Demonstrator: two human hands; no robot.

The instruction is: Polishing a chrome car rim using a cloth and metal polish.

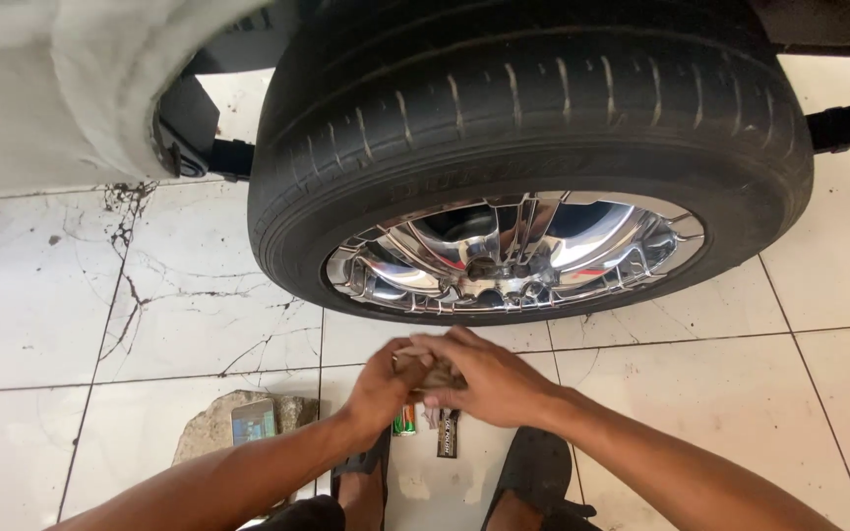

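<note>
Black sandals [533, 472], cracked white floor tiles [150, 295], chrome-rimmed tyre [533, 147]

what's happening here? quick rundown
A person crouches in front of a car wheel with a chrome rim, on a cracked white tile floor. Both hands meet just below the rim: the left hand and right hand close together around a small brownish item, too hidden to identify. Small packets lie on the floor beneath them, and a phone rests on a rag to the left.
</note>
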